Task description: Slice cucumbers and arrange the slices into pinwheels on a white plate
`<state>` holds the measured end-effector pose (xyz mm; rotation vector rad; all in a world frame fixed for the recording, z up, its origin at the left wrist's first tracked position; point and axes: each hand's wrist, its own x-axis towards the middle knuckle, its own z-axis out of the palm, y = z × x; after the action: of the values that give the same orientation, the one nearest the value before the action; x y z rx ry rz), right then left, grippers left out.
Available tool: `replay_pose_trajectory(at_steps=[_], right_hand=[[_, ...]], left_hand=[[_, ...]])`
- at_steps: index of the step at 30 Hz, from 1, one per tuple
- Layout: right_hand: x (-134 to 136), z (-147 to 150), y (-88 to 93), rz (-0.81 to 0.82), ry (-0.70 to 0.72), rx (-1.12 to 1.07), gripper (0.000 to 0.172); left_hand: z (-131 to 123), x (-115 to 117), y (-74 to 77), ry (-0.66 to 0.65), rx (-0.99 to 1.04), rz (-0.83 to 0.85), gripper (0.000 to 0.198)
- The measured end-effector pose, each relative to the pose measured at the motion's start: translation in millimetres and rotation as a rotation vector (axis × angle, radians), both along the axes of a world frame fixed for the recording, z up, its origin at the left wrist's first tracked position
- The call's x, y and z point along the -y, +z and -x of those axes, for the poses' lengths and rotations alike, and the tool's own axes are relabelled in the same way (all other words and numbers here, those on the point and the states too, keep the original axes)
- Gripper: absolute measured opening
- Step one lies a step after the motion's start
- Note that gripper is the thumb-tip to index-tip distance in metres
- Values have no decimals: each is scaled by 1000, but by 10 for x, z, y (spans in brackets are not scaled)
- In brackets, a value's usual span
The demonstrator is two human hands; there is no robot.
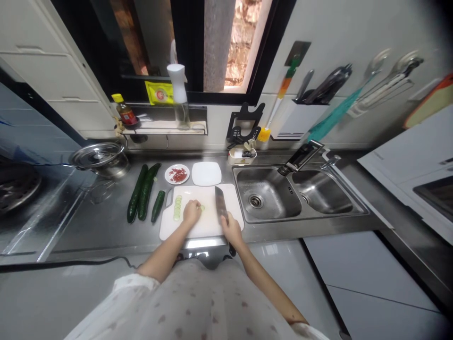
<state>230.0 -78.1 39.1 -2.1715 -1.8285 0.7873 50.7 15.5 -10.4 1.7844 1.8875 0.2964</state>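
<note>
While the right hand (231,228) gripped the handle of a cleaver (221,203) — fingers wrapped tight, blade lying on the white cutting board (212,225) — the left hand (191,212) curled over a cucumber piece (201,207) mid-board. Cut slices (177,207) lay just beside it at the board's left; three whole cucumbers (143,198) rested on the steel counter (99,222).
</note>
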Motion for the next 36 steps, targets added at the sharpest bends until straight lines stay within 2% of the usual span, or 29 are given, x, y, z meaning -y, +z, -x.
replay_pose_trajectory(at_steps=[5, 9, 15, 20, 25, 31, 36], right_hand=[[-32, 17, -33, 4, 45, 30, 35], [-51, 16, -67, 7, 49, 3, 34], [-86, 12, -103, 13, 51, -3, 33], [-123, 7, -128, -7, 43, -28, 32], [-158, -8, -171, -65, 17, -60, 31], [-182, -64, -216, -142, -34, -109, 29], [-267, -221, -266, -174, -92, -98, 32]], left_hand=[[-38, 7, 58, 31, 43, 24, 5], [39, 107, 118, 121, 139, 28, 7], [493, 425, 153, 249, 219, 27, 10], [850, 619, 25, 352, 177, 44, 12], [967, 665, -81, 362, 101, 17, 11], [953, 666, -83, 331, -48, -7, 15], [951, 685, -89, 303, -98, -42, 17]])
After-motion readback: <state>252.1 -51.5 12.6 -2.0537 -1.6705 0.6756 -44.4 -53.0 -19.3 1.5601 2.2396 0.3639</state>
